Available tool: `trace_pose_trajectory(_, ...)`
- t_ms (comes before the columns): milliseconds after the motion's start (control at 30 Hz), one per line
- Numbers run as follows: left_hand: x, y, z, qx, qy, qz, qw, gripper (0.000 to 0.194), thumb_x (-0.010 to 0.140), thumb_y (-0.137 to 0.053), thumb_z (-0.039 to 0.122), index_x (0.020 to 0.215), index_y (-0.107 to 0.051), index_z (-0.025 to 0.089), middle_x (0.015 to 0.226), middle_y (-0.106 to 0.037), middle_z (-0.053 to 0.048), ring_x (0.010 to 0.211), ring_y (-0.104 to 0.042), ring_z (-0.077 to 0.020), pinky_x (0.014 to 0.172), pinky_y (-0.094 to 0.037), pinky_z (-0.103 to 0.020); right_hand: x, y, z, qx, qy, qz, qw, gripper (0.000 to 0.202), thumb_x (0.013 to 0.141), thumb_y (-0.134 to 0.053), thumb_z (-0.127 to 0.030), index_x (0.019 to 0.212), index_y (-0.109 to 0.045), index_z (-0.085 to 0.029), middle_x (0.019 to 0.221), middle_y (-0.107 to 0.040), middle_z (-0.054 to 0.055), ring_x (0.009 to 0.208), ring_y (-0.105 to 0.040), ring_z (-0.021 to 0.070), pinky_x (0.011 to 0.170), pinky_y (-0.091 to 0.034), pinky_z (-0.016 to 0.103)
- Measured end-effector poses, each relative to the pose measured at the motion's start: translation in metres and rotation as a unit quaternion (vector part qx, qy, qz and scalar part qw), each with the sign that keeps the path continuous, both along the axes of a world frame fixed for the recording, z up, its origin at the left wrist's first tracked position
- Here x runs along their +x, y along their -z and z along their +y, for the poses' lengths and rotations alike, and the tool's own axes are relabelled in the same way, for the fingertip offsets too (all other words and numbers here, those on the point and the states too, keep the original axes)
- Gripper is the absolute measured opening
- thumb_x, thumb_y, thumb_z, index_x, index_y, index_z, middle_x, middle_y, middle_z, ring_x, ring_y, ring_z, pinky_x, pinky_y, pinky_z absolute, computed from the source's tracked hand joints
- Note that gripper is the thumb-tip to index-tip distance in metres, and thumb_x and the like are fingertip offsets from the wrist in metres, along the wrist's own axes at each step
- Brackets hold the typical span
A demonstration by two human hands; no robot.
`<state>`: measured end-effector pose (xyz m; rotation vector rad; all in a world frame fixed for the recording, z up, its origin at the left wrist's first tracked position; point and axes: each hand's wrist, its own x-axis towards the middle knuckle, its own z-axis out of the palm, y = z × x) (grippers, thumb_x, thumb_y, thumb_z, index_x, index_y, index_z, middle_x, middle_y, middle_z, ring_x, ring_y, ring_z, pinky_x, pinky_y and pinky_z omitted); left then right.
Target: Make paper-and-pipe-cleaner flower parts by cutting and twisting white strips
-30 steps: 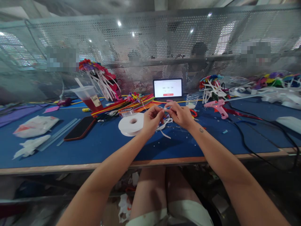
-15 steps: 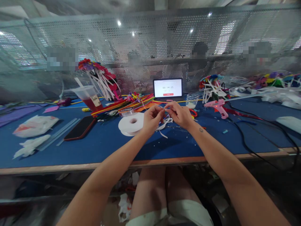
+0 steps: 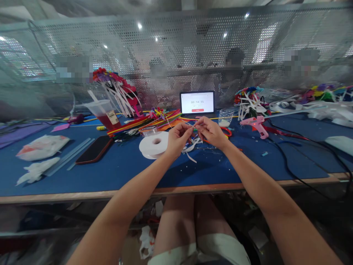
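Note:
My left hand (image 3: 179, 137) and my right hand (image 3: 211, 131) meet above the blue table, fingertips almost touching. Both are closed in a pinch on a thin pale strand (image 3: 168, 122), whose free end rises beside my left fingers. The strand's exact kind is too small to make out. Just left of my left hand lies a roll of white ribbon (image 3: 150, 146), partly covered by it. Below my fingers is a loose white ribbon (image 3: 191, 158). Red-handled scissors (image 3: 227, 131) lie beside my right hand, largely hidden behind it.
A pink glue gun (image 3: 256, 126) with a black cable sits on the right. Behind my hands stands a tablet (image 3: 197, 103) showing a timer. Colourful pipe cleaners (image 3: 129, 126), a drink cup (image 3: 106, 113), a phone (image 3: 94, 150) and plastic bags (image 3: 42, 147) are on the left.
My right hand has shifted slightly and its fingers have bent lower, showing more of the scissors. My left hand stays nearly in place.

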<state>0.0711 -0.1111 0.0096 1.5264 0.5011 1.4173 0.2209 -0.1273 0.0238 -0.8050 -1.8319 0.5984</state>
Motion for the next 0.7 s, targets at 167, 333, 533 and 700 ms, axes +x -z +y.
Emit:
trace_pose_trajectory(167,0.0003,-0.0006,0.0001,-0.002,-0.003,-0.003,1.0,0.014,0.072,-0.065,0.026,0.071,-0.056,0.015,0.056,-0.057,0.002,0.044,-0.048,-0.0041,0.039,-0.041,-0.015,0.0001,0.0016,0.0029,-0.013,-0.021,0.021,0.999,0.017,0.088,-0.045,-0.036,0.083,-0.044,-0.02,0.05,-0.045,-0.007,0.044,-0.043,0.0067,0.047,-0.034,0.024)
trace_pose_trajectory(333,-0.0004,-0.0012,-0.0005,0.002,-0.011,0.019,1.0,0.016,0.072,-0.064,0.028,0.07,-0.055,0.015,0.056,-0.057,0.003,0.043,-0.048,-0.0039,0.039,-0.04,-0.015,-0.0008,0.0002,0.0012,-0.026,-0.024,0.041,0.999,0.018,0.085,-0.049,-0.037,0.081,-0.045,-0.02,0.051,-0.04,-0.008,0.042,-0.036,0.0047,0.042,-0.027,0.022)
trace_pose_trajectory(533,-0.0024,0.0011,0.0011,0.028,-0.006,0.043,0.999,0.016,0.074,-0.063,0.029,0.074,-0.055,0.016,0.056,-0.057,0.003,0.04,-0.048,-0.0038,0.038,-0.038,-0.016,-0.0015,-0.0023,-0.0017,0.01,0.03,0.007,0.999,0.018,0.082,-0.053,-0.035,0.078,-0.046,-0.019,0.059,-0.044,-0.005,0.048,-0.037,0.0046,0.044,-0.027,0.022)
trace_pose_trajectory(700,-0.0036,0.0008,0.0018,0.053,-0.012,0.064,0.996,0.016,0.075,-0.062,0.029,0.074,-0.054,0.015,0.057,-0.058,0.002,0.041,-0.05,-0.0038,0.039,-0.04,-0.015,-0.0012,-0.0015,-0.0026,-0.006,0.033,-0.007,0.999,0.017,0.084,-0.05,-0.035,0.081,-0.045,-0.019,0.055,-0.042,-0.006,0.046,-0.034,0.0048,0.044,-0.027,0.023)
